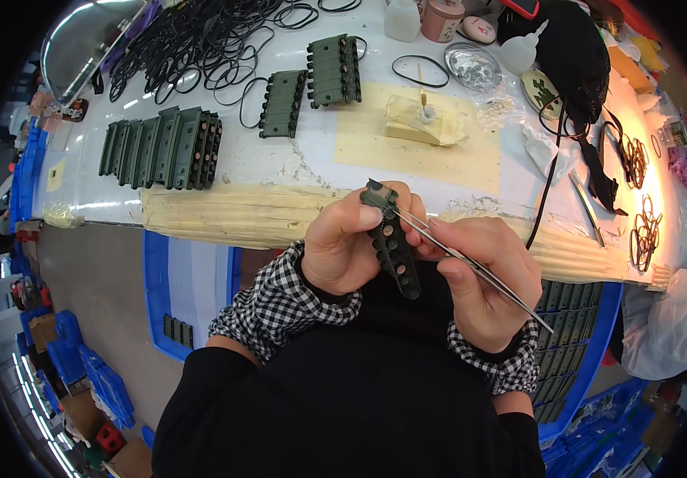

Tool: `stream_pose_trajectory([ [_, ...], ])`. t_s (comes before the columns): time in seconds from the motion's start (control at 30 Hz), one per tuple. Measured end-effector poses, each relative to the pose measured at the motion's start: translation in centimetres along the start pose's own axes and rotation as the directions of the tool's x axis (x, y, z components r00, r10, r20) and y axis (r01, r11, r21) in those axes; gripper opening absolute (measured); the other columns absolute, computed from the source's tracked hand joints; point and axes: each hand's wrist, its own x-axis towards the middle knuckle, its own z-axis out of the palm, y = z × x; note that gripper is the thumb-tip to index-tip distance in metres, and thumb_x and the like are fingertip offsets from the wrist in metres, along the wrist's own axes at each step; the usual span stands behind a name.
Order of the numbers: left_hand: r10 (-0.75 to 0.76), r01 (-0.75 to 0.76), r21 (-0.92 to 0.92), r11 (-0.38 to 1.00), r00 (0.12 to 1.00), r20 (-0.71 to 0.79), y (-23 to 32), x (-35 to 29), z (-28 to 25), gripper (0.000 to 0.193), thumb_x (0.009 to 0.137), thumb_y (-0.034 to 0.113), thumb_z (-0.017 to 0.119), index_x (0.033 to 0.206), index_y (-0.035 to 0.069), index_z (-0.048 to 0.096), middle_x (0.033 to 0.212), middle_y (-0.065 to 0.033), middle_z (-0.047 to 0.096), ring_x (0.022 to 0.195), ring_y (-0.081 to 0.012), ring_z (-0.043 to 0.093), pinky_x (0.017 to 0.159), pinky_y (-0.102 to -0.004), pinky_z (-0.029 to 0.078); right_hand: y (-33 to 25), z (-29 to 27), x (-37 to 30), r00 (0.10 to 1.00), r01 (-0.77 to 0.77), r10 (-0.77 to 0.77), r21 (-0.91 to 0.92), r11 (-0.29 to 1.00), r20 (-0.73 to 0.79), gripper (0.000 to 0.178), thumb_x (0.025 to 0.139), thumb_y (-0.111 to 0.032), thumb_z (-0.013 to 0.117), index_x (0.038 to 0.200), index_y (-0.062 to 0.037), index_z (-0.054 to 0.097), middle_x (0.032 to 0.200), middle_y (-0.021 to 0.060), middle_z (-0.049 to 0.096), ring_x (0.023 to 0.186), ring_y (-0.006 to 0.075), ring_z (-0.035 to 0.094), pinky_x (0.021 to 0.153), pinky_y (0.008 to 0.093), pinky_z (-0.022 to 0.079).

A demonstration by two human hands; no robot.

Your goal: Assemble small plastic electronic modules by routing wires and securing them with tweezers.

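My left hand (342,243) grips a dark green toy tank chassis (391,243) between thumb and fingers, in front of the table's near edge. A row of small round wheels runs along the chassis side that shows. In my right hand (491,275) are metal tweezers (491,277), pinched between thumb and fingers. Their tips reach the upper end of the chassis, by my left fingertips. Whether the tips hold anything is too small to tell. On the table to the left stands a row of similar green chassis (160,150). Two smaller groups, a near one (283,103) and a far one (333,72), sit at centre.
A heap of black rubber loops (192,40) covers the far left. A taped yellowish block (423,119) with a small cup stands ahead. A black cord (549,191) hangs over the table's padded edge (232,215). Blue trays (156,295) flank me below; the right one holds several green parts (562,342).
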Motion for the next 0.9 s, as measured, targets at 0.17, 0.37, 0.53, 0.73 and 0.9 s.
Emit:
stream_pose_trajectory([
  [0.17, 0.0, 0.0, 0.026, 1.0, 1.0, 0.005, 0.2, -0.1, -0.1, 0.028, 0.077, 0.034, 0.054, 0.078, 0.007, 0.046, 0.078, -0.0054, 0.051, 0.078, -0.0172, 0.047, 0.075, -0.0308, 0.039, -0.1, 0.0, 0.3, 1.0, 0.005, -0.005, -0.009, 1.0, 0.001, 0.024, 0.078, -0.008, 0.073, 0.1, 0.0005, 0.067, 0.086, 0.0102, 0.068, 0.076, 0.0208, 0.065, 0.067, 0.0282, 0.051],
  [0.37, 0.006, -0.006, 0.064, 0.998, 1.0, 0.002, 0.0, -0.2, -0.7, 0.029, 0.077, 0.034, 0.055, 0.079, 0.006, 0.047, 0.079, -0.0054, 0.05, 0.079, -0.0166, 0.048, 0.074, -0.03, 0.039, 0.0, 0.1, 0.4, 0.999, -0.046, 0.046, 0.03, 0.998, -0.009, 0.015, 0.08, -0.003, 0.069, 0.094, 0.0007, 0.067, 0.083, 0.0107, 0.067, 0.073, 0.0205, 0.064, 0.066, 0.027, 0.05],
  [0.53, 0.108, -0.102, 0.134, 0.986, 0.993, -0.041, -0.6, -0.6, -1.2, 0.029, 0.079, 0.029, 0.055, 0.084, 0.001, 0.052, 0.084, -0.0099, 0.055, 0.082, -0.0181, 0.052, 0.077, -0.0299, 0.043, 1.0, 0.8, -0.1, 0.984, -0.141, 0.166, 0.275, 0.951, -0.068, 0.01, 0.082, 0.0, 0.066, 0.091, 0.002, 0.067, 0.081, 0.0113, 0.066, 0.071, 0.021, 0.064, 0.066, 0.027, 0.049],
  [0.73, 0.046, -0.039, 0.138, 0.99, 0.998, -0.046, -0.1, -0.2, -0.8, 0.028, 0.078, 0.031, 0.055, 0.082, 0.004, 0.05, 0.079, -0.0072, 0.052, 0.078, -0.0177, 0.05, 0.073, -0.0297, 0.042, 1.4, 0.4, 0.0, 0.988, 0.152, -0.152, -0.042, 0.987, 0.0, 0.011, 0.086, -0.005, 0.065, 0.093, 0.0021, 0.066, 0.083, 0.0113, 0.067, 0.075, 0.0187, 0.065, 0.068, 0.0279, 0.051],
  [0.9, -0.031, 0.031, -0.033, 0.999, 0.999, -0.012, -0.2, 0.0, -0.9, 0.027, 0.078, 0.031, 0.054, 0.079, 0.005, 0.049, 0.079, -0.0091, 0.055, 0.079, -0.0188, 0.054, 0.075, -0.0302, 0.045, 1.1, 0.6, -0.7, 0.993, -0.075, 0.096, 0.242, 0.967, -0.075, 0.017, 0.086, -0.008, 0.066, 0.099, 0.0023, 0.065, 0.084, 0.0117, 0.067, 0.075, 0.0187, 0.066, 0.068, 0.0274, 0.052],
])
